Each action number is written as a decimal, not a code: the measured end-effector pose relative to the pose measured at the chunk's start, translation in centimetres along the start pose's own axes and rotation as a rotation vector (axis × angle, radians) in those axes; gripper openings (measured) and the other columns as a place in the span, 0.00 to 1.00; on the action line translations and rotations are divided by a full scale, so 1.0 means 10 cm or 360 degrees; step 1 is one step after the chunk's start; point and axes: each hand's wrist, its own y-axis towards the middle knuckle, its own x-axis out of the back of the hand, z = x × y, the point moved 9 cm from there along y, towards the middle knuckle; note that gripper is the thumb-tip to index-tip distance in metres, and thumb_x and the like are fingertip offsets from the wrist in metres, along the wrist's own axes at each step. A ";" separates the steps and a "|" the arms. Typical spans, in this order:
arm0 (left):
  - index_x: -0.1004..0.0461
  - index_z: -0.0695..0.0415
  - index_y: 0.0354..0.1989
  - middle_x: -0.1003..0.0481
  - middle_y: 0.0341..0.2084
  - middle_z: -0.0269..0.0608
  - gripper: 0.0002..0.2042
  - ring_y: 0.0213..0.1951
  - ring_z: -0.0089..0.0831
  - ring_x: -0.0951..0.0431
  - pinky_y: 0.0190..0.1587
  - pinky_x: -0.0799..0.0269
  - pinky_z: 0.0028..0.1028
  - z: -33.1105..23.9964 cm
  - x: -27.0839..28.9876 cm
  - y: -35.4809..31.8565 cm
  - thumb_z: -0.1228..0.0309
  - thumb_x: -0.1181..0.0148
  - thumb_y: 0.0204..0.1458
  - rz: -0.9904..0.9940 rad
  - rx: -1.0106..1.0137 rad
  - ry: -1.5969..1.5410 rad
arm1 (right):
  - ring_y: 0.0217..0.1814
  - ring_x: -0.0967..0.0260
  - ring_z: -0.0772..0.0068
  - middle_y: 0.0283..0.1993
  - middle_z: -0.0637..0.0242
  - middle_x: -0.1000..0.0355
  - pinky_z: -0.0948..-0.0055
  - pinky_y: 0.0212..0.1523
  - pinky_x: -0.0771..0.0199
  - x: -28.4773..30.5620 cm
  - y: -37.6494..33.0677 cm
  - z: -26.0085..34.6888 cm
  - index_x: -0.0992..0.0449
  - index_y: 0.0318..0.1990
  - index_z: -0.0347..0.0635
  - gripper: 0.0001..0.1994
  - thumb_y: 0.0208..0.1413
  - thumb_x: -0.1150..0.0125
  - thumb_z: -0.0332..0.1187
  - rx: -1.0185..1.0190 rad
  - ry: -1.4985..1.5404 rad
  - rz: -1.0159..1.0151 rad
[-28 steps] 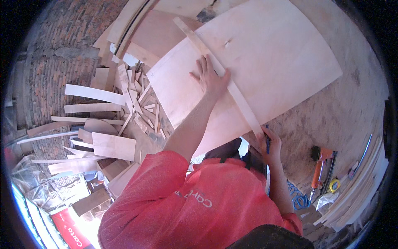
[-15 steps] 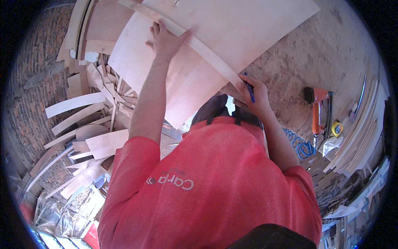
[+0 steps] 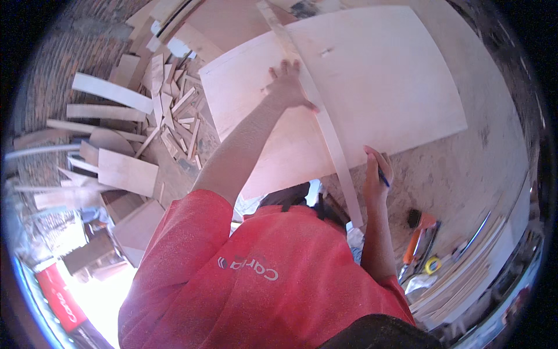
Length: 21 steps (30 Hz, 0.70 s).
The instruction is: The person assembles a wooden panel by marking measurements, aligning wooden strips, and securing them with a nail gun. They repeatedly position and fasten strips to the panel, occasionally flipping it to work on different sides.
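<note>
Head view looks down over a red-shirted shoulder at a large pale plywood sheet (image 3: 378,81) lying flat on a dusty floor (image 3: 465,174); it fills the upper middle of the picture, its near right corner pointing toward the lower right. Left of the sheet a heap of wood offcuts (image 3: 168,104) spreads out, with longer strips and a rectangular board (image 3: 127,171) lying further to the left.

Across the sheet, from its far edge down past its near edge toward the person, runs a long thin wooden strip (image 3: 328,136), laid like a straightedge. The left hand (image 3: 288,87) reaches far out along an outstretched arm and rests flat on the sheet, its fingers (image 3: 282,70) spread apart and its thumb side touching the strip's left edge, holding nothing. The right hand (image 3: 375,174) sits just right of the strip, near the sheet's near edge, its fingers curled together around a blue pen (image 3: 383,177) that points down at the surface.

Lower right on the floor lie an orange-handled tool (image 3: 415,241) with a dark brush head (image 3: 414,217) beside it, and a small yellow tape measure (image 3: 431,266) close to a stack of long thin boards (image 3: 465,273).
</note>
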 end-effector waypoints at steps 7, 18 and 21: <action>0.64 0.46 0.78 0.63 0.77 0.46 0.75 0.74 0.69 0.61 0.56 0.37 0.79 -0.09 0.24 -0.03 0.42 0.16 0.20 0.0090 0.0076 -0.0124 | 0.33 0.32 0.84 0.32 0.72 0.24 0.79 0.36 0.30 -1.63 2.04 0.61 0.19 0.40 0.35 0.07 0.60 0.32 0.29 0.0393 0.0366 0.0312; 0.63 0.46 0.78 0.61 0.77 0.47 0.73 0.74 0.71 0.61 0.52 0.35 0.80 -0.12 0.17 -0.02 0.37 0.19 0.22 0.0024 0.0039 -0.0035 | 0.38 0.23 0.77 0.36 0.65 0.18 0.74 0.43 0.23 -2.64 3.09 0.80 0.17 0.46 0.36 0.14 0.63 0.37 0.39 0.0507 0.0127 0.0499; 0.63 0.46 0.78 0.61 0.77 0.47 0.74 0.74 0.70 0.61 0.52 0.36 0.81 -0.10 0.20 -0.03 0.37 0.20 0.22 0.0028 0.0051 -0.0045 | 0.38 0.23 0.76 0.35 0.65 0.17 0.74 0.44 0.22 -2.55 3.00 0.72 0.17 0.45 0.36 0.15 0.61 0.37 0.39 0.0465 0.0083 0.0565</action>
